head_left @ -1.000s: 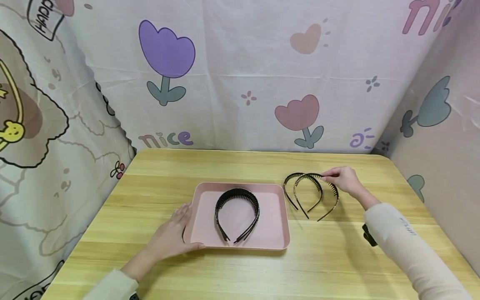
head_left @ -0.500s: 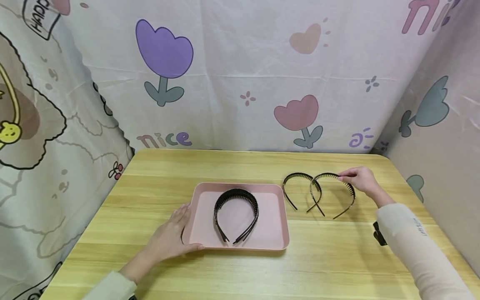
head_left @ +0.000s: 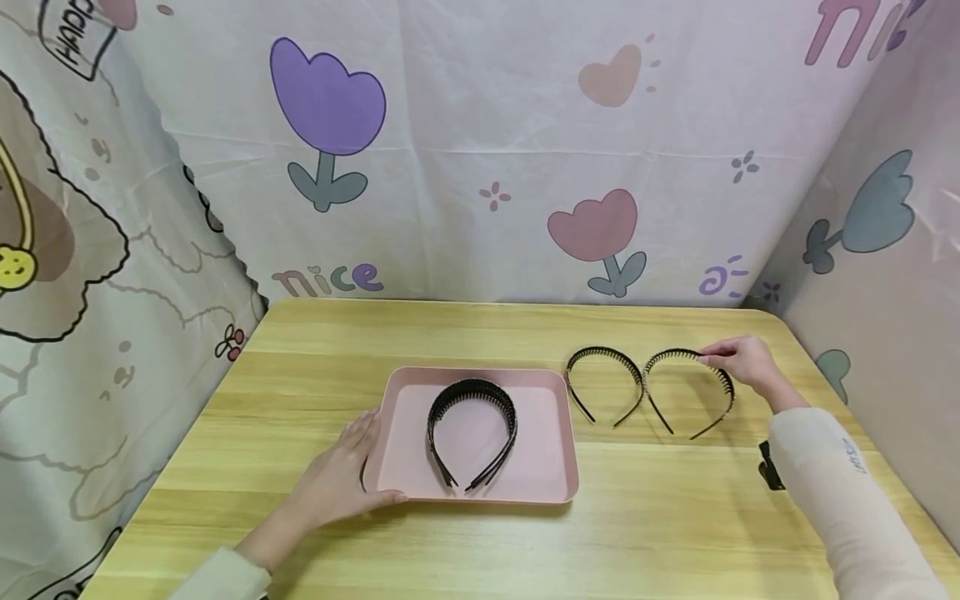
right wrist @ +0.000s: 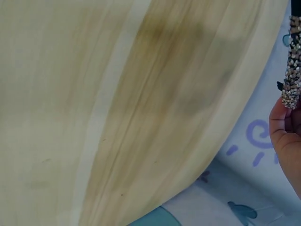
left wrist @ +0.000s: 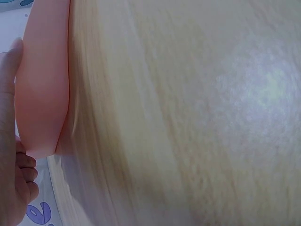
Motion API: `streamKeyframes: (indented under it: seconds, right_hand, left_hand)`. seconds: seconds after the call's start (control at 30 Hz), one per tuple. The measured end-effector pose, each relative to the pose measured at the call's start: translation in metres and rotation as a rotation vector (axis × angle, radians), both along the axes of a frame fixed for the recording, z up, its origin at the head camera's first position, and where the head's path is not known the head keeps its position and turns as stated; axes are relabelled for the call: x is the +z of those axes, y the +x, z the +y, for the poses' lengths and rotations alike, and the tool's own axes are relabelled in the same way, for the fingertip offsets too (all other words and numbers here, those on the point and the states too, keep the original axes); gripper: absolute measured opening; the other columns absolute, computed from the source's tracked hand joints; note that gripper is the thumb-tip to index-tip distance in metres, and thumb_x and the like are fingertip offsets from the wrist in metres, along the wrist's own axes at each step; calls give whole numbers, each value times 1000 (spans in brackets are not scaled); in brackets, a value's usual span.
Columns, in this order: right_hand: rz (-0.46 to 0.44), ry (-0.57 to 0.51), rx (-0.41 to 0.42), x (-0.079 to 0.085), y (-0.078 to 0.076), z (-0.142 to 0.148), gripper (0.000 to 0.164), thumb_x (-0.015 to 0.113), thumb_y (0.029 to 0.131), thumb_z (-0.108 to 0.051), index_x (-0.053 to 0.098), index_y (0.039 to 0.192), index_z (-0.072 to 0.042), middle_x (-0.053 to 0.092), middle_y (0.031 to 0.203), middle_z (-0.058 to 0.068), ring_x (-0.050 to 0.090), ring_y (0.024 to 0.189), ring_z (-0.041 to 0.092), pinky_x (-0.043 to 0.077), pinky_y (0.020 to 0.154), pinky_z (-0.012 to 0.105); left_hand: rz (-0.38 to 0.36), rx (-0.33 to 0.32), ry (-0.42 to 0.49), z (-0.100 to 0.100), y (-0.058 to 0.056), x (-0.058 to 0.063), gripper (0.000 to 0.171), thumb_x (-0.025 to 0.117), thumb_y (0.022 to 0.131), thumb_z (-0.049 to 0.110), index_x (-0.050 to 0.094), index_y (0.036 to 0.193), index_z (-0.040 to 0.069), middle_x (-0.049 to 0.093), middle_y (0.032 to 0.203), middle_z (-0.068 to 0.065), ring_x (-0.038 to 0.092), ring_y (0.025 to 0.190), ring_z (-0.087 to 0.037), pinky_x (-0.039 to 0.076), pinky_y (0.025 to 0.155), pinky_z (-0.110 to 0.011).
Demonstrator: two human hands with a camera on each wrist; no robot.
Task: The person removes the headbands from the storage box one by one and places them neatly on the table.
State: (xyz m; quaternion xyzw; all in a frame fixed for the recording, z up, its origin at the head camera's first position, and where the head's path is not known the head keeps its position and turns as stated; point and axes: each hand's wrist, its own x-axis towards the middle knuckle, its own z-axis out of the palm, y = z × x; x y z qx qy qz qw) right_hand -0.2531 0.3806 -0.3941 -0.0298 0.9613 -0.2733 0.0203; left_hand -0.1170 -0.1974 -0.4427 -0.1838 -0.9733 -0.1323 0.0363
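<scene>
My right hand (head_left: 742, 362) pinches the top of a black toothed headband (head_left: 678, 352) at the table's back right. In the right wrist view this headband (right wrist: 293, 61) shows a glittery beaded outer face. Just left of it lies a similar black headband (head_left: 598, 350), their sides meeting or nearly so. Several black headbands (head_left: 472, 388) sit nested together in the pink tray (head_left: 543, 433), open ends toward me. My left hand (head_left: 341, 471) holds the tray's left end, thumb at the front wall and fingers along the left side.
The wooden table (head_left: 480, 550) bears the tray near its middle. A patterned cloth (head_left: 465, 100) hangs behind the table's back edge and along both sides.
My right hand has moved right with the pinched headband, drawing it from overlapping the other headband to beside it. The left hand, tray and nested headbands have stayed in place.
</scene>
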Motion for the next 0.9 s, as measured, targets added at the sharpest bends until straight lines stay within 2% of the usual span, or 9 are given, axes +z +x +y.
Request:
streamKeyframes:
  seconds: [0.5,0.6,0.73,0.9]
  right_hand:
    - [69,43,-12,-21,-7,9,22,67,84,-11,69,95,7,70,89,23,62,74,14,49,62,26]
    - [96,57,-11,-24,-9,8,21,67,83,-10,69,94,8,70,88,23,64,74,24,51,65,34]
    - [115,71,-9,-27,-11,7,20,65,84,-8,69,94,8,69,89,26,63,84,40,51,72,46]
    - [121,54,-27,-31,-11,5,20,64,84,-7,68,95,9,66,95,30,61,88,44,52,71,45]
  left_hand:
    - [20,0,-3,1,0,-1,115,64,63,73,34,138,-9,32,147,-23,33,134,-41,35,107,-50]
    - [20,1,-7,1,0,-1,115,63,63,73,35,138,-9,32,147,-23,33,134,-41,35,108,-50]
    - [18,4,-7,1,0,-2,115,63,63,73,35,138,-9,32,147,-22,33,134,-41,35,107,-50]
    - [19,2,-5,0,1,-3,114,63,63,74,36,137,-9,32,147,-22,34,134,-41,35,107,-50]
